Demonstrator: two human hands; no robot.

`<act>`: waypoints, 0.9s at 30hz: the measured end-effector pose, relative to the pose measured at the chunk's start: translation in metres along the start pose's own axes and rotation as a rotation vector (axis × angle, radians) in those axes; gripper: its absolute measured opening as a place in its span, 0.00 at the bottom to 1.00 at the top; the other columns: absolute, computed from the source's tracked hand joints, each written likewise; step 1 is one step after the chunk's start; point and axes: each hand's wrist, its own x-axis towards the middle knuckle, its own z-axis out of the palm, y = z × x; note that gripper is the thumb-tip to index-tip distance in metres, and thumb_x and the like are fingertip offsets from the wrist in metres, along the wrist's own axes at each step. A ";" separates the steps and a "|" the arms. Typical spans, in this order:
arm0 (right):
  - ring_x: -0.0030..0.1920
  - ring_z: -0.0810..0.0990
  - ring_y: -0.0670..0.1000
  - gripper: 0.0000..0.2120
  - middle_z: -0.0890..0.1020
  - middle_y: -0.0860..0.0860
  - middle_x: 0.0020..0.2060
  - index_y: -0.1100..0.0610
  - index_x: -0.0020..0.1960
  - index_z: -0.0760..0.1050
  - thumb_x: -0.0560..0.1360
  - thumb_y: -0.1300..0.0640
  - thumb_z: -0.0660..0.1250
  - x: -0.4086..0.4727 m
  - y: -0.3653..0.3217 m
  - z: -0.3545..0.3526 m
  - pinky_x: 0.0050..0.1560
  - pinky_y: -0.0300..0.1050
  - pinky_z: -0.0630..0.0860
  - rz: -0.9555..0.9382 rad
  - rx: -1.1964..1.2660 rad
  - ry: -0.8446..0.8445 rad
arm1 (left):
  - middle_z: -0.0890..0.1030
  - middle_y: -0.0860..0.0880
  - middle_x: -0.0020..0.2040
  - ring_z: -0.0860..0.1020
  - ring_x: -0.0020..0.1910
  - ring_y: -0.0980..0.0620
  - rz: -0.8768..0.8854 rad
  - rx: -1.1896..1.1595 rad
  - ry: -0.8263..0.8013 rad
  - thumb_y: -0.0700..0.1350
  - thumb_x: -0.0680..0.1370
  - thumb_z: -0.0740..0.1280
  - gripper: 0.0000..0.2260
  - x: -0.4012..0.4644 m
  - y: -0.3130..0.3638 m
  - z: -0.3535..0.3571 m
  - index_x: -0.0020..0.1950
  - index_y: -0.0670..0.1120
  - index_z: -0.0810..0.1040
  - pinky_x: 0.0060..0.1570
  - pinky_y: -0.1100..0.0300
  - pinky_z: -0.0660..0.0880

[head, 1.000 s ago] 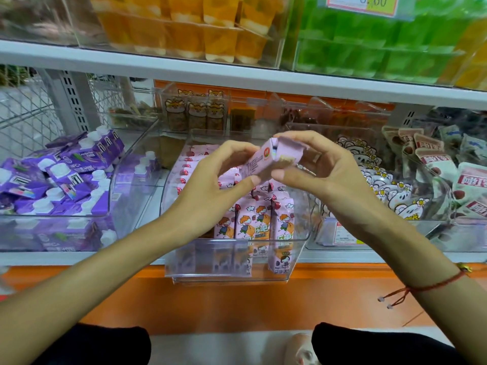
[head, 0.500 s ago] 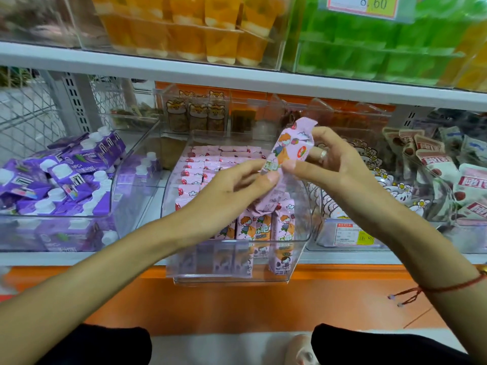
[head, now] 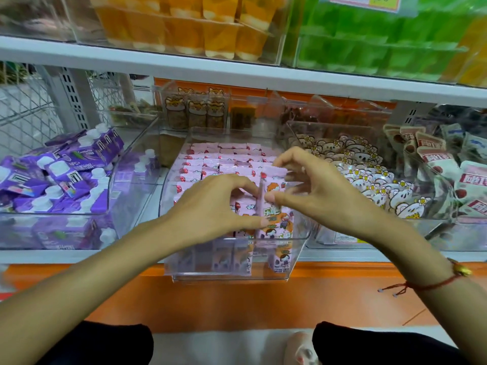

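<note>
A white shelf board [head: 237, 75] ran right across the top, and an orange back panel [head: 250, 93] glowed just beneath it. Off to the left, a grey slotted upright [head: 72, 101] stood against wire mesh [head: 21, 114]. Down below came the white lower shelf lip [head: 342, 255], an orange base panel [head: 237, 299], then pale floor [head: 218, 346]. The light was soft and even throughout.

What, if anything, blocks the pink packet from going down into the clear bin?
Nothing visible. The left hand and right hand pinch the pink packet upright at the clear bin's front right corner, beside the other pink packets on its left. Its lower end looks to be inside the front wall.
</note>
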 end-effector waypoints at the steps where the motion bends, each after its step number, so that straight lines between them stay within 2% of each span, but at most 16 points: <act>1: 0.47 0.78 0.42 0.14 0.76 0.43 0.47 0.49 0.49 0.70 0.71 0.60 0.73 0.001 0.001 0.004 0.47 0.42 0.79 -0.024 -0.003 -0.013 | 0.80 0.61 0.53 0.77 0.53 0.62 -0.003 0.031 -0.002 0.65 0.63 0.73 0.22 0.000 -0.002 -0.001 0.54 0.61 0.76 0.54 0.54 0.77; 3: 0.50 0.80 0.45 0.11 0.79 0.46 0.51 0.54 0.50 0.72 0.72 0.59 0.73 0.002 0.003 0.008 0.49 0.46 0.79 -0.069 -0.054 -0.008 | 0.79 0.62 0.53 0.76 0.52 0.62 -0.005 0.054 0.012 0.63 0.64 0.74 0.24 -0.002 -0.004 -0.002 0.56 0.63 0.71 0.54 0.54 0.76; 5: 0.53 0.79 0.48 0.12 0.81 0.49 0.52 0.53 0.52 0.74 0.72 0.53 0.73 0.002 0.006 0.010 0.51 0.49 0.77 -0.118 -0.283 0.011 | 0.79 0.62 0.53 0.77 0.53 0.62 -0.007 0.011 0.043 0.60 0.65 0.75 0.25 -0.003 -0.005 -0.001 0.58 0.62 0.68 0.55 0.53 0.76; 8: 0.55 0.74 0.51 0.14 0.79 0.48 0.53 0.50 0.50 0.79 0.69 0.43 0.72 0.003 0.010 0.015 0.49 0.45 0.67 -0.211 -0.739 0.012 | 0.80 0.61 0.54 0.77 0.53 0.61 -0.001 0.005 0.087 0.57 0.68 0.75 0.23 -0.003 -0.005 0.002 0.59 0.59 0.71 0.55 0.52 0.76; 10: 0.53 0.73 0.51 0.15 0.79 0.46 0.50 0.48 0.50 0.80 0.70 0.39 0.69 0.003 0.010 0.020 0.48 0.45 0.60 -0.229 -0.872 -0.030 | 0.80 0.60 0.53 0.77 0.53 0.60 0.009 0.027 0.105 0.54 0.69 0.75 0.21 -0.003 -0.005 0.003 0.58 0.58 0.73 0.54 0.52 0.76; 13: 0.53 0.72 0.50 0.15 0.80 0.45 0.48 0.46 0.54 0.79 0.72 0.40 0.67 0.001 0.010 0.020 0.46 0.44 0.56 -0.219 -0.860 -0.044 | 0.80 0.60 0.53 0.77 0.54 0.59 0.042 0.056 0.082 0.53 0.70 0.74 0.15 -0.004 -0.002 0.005 0.55 0.59 0.76 0.54 0.53 0.76; 17: 0.62 0.68 0.48 0.11 0.78 0.46 0.58 0.48 0.55 0.81 0.75 0.46 0.67 -0.005 0.013 0.009 0.59 0.44 0.65 -0.215 -0.697 -0.058 | 0.79 0.59 0.53 0.75 0.53 0.55 0.097 0.205 0.002 0.56 0.75 0.67 0.13 -0.005 -0.002 0.008 0.59 0.59 0.76 0.50 0.53 0.74; 20: 0.63 0.68 0.48 0.10 0.77 0.48 0.59 0.50 0.56 0.81 0.75 0.52 0.68 -0.007 0.015 -0.004 0.58 0.40 0.64 -0.129 -0.542 0.133 | 0.79 0.56 0.54 0.74 0.55 0.53 0.117 0.262 -0.056 0.57 0.77 0.64 0.15 -0.003 -0.004 0.005 0.62 0.55 0.76 0.52 0.52 0.74; 23: 0.49 0.73 0.46 0.14 0.77 0.46 0.50 0.52 0.61 0.76 0.76 0.56 0.66 -0.006 0.022 -0.012 0.47 0.39 0.67 0.017 -0.491 0.282 | 0.79 0.59 0.53 0.74 0.52 0.58 0.118 0.252 -0.051 0.59 0.77 0.63 0.14 0.000 -0.003 -0.003 0.59 0.57 0.77 0.52 0.54 0.74; 25: 0.39 0.76 0.43 0.14 0.78 0.41 0.42 0.51 0.62 0.75 0.77 0.55 0.63 -0.009 0.025 -0.007 0.39 0.40 0.68 0.096 -0.417 0.250 | 0.78 0.62 0.47 0.74 0.45 0.61 0.104 0.217 -0.001 0.59 0.77 0.63 0.11 0.007 0.003 -0.013 0.55 0.58 0.78 0.44 0.59 0.73; 27: 0.37 0.76 0.39 0.13 0.76 0.37 0.38 0.49 0.62 0.75 0.78 0.54 0.61 -0.011 0.027 -0.004 0.34 0.35 0.69 0.123 -0.372 0.202 | 0.78 0.61 0.47 0.75 0.45 0.61 0.106 0.200 0.053 0.54 0.79 0.63 0.08 0.028 0.008 -0.022 0.56 0.57 0.79 0.42 0.61 0.70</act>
